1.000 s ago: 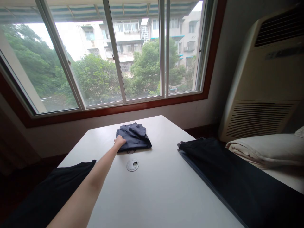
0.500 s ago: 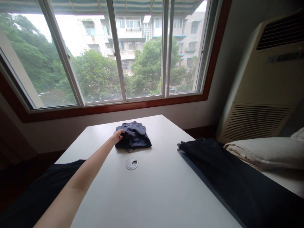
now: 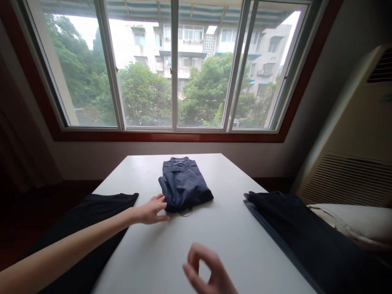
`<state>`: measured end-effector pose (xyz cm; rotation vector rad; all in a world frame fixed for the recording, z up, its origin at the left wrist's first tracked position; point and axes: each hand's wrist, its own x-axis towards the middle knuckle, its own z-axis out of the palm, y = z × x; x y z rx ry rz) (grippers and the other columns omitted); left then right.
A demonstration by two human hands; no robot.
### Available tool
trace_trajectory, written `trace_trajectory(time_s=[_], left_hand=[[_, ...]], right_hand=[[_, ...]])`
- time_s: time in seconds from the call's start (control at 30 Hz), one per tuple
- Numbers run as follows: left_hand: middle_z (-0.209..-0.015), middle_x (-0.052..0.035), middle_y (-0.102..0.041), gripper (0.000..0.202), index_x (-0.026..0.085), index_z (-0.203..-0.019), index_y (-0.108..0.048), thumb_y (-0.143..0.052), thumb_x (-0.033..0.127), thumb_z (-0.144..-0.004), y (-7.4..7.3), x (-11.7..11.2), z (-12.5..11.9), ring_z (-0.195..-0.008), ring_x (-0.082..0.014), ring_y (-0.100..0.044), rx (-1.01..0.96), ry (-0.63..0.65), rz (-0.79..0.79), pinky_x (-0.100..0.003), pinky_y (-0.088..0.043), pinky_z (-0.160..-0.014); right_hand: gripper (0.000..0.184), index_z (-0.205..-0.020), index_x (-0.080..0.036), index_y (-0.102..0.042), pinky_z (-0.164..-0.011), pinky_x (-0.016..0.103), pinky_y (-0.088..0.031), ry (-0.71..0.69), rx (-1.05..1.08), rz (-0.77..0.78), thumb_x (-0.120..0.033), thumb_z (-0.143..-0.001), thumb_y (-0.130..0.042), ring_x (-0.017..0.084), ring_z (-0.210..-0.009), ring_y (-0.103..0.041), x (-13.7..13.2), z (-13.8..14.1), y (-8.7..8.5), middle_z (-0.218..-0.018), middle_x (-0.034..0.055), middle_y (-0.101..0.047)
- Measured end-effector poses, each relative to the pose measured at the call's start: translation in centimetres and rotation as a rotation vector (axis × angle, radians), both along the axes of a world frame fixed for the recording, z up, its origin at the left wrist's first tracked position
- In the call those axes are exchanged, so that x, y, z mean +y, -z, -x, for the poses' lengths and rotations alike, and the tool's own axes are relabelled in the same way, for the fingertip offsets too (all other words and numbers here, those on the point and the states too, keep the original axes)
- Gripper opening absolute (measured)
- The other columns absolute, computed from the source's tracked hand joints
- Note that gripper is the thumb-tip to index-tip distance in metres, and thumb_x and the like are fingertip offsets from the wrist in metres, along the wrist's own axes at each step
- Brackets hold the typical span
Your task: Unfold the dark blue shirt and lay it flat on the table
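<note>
A folded dark navy shirt (image 3: 183, 181) lies on the white table (image 3: 235, 228), its collar toward the window and its left side slightly raised. My left hand (image 3: 151, 209) is at the shirt's near left corner, fingers spread and the fingertips touching the cloth, the thumb below them near the tabletop. Low in the view, my right hand (image 3: 210, 269) hangs above the table, slightly blurred. Its thumb and finger curve around a gap with nothing visible inside. A thin dark loop (image 3: 185, 212) shows at the shirt's near edge.
Black cloth (image 3: 113, 204) drapes over the table's left edge. Stacked dark garments (image 3: 294, 228) lie along the right edge, with a pale cushion (image 3: 352, 218) beyond. A floor-standing air conditioner (image 3: 352, 171) stands at the right; a window (image 3: 174, 81) spans the back.
My left hand has moved from gripping the shirt's upper left to its near left corner, and its fingers have spread. The shirt looks longer and flatter. My right hand has entered. The view has shifted.
</note>
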<state>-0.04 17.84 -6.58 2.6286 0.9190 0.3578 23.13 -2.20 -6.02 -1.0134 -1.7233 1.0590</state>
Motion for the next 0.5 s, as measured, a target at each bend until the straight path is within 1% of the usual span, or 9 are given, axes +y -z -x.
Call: trace_trajectory(time_s=[0.07,0.1,0.13,0.2,0.27,0.33,0.4,0.43,0.5], left_hand=[[-0.113,-0.0116,-0.058,0.032,0.019,-0.092,-0.064,-0.063,0.048,-0.081,-0.3,-1.4,1.0,-0.117,-0.0334,-0.045,0.076,0.013,-0.015,-0.047,-0.036,-0.103],[-0.11,-0.0108,-0.06,0.034,0.019,-0.093,-0.065,-0.059,0.051,-0.084,-0.5,-1.5,1.4,-0.114,-0.0317,-0.048,0.058,-0.001,0.001,-0.044,-0.037,-0.101],[-0.104,-0.0094,-0.062,0.036,0.019,-0.092,-0.066,-0.053,0.053,-0.087,-0.8,-1.3,1.7,-0.108,-0.0287,-0.052,0.007,-0.036,0.031,-0.04,-0.04,-0.097],[-0.09,-0.0061,-0.066,0.044,0.019,-0.084,-0.067,-0.041,0.053,-0.093,-1.4,0.1,1.9,-0.091,-0.0227,-0.059,-0.148,-0.162,0.103,-0.032,-0.044,-0.086],[-0.081,-0.0041,-0.066,0.044,0.017,-0.077,-0.064,-0.038,0.049,-0.093,-1.8,2.3,1.8,-0.08,-0.0196,-0.059,-0.294,-0.344,0.144,-0.03,-0.045,-0.079],[-0.086,-0.0052,-0.066,0.031,0.016,-0.079,-0.063,-0.048,0.041,-0.089,-1.9,4.6,1.7,-0.085,-0.0202,-0.059,-0.392,-0.525,0.168,-0.029,-0.044,-0.082],[-0.099,-0.0087,-0.065,0.023,0.014,-0.091,-0.062,-0.059,0.035,-0.081,-1.4,6.4,1.5,-0.097,-0.0223,-0.058,-0.44,-0.659,0.213,-0.03,-0.044,-0.086],[-0.103,-0.0105,-0.064,0.028,0.013,-0.097,-0.06,-0.064,0.033,-0.078,-1.1,7.0,1.4,-0.099,-0.0232,-0.058,-0.453,-0.703,0.25,-0.03,-0.045,-0.085],[-0.099,-0.0116,-0.064,0.041,0.012,-0.106,-0.057,-0.07,0.032,-0.072,-0.1,7.7,1.0,-0.092,-0.0236,-0.061,-0.468,-0.749,0.326,-0.029,-0.048,-0.075]], right_hand=[[0.025,-0.078,-0.021,-0.053,-0.08,0.035,-0.045,0.161,-0.026,-0.05,-0.045,-0.084,-0.059,0.019,-0.085,-0.054,6.0,-2.7,-0.6,-0.085,0.0033,-0.058],[0.027,-0.082,-0.021,-0.052,-0.081,0.036,-0.045,0.286,-0.073,-0.058,-0.046,-0.08,-0.061,0.02,-0.085,-0.056,9.0,-4.0,-0.8,-0.087,0.0035,-0.059],[0.029,-0.086,-0.021,-0.053,-0.081,0.035,-0.045,0.39,-0.1,-0.021,-0.047,-0.077,-0.061,0.021,-0.09,-0.057,11.9,-5.3,-0.8,-0.093,0.0048,-0.06],[0.034,-0.094,-0.02,-0.052,-0.089,0.032,-0.044,0.556,-0.133,0.056,-0.044,-0.073,-0.062,0.021,-0.103,-0.057,16.8,-7.4,-0.7,-0.108,0.0079,-0.06],[0.043,-0.103,-0.018,-0.052,-0.095,0.032,-0.043,0.623,-0.163,0.116,-0.041,-0.069,-0.065,0.024,-0.113,-0.054,20.6,-8.5,-0.5,-0.118,0.0125,-0.057],[0.055,-0.112,-0.015,-0.051,-0.095,0.035,-0.043,0.647,-0.19,0.176,-0.041,-0.066,-0.068,0.027,-0.114,-0.054,23.1,-8.7,-0.2,-0.123,0.0169,-0.055],[0.068,-0.121,-0.012,-0.048,-0.094,0.038,-0.045,0.66,-0.209,0.234,-0.041,-0.064,-0.071,0.03,-0.113,-0.056,24.6,-8.1,0.0,-0.125,0.0206,-0.054],[0.072,-0.124,-0.01,-0.047,-0.093,0.038,-0.045,0.666,-0.216,0.254,-0.04,-0.064,-0.072,0.03,-0.112,-0.056,25.0,-7.7,0.0,-0.125,0.0219,-0.054],[0.074,-0.127,-0.007,-0.046,-0.091,0.037,-0.046,0.676,-0.227,0.275,-0.034,-0.063,-0.072,0.031,-0.112,-0.056,25.5,-6.9,0.1,-0.122,0.0223,-0.056]])
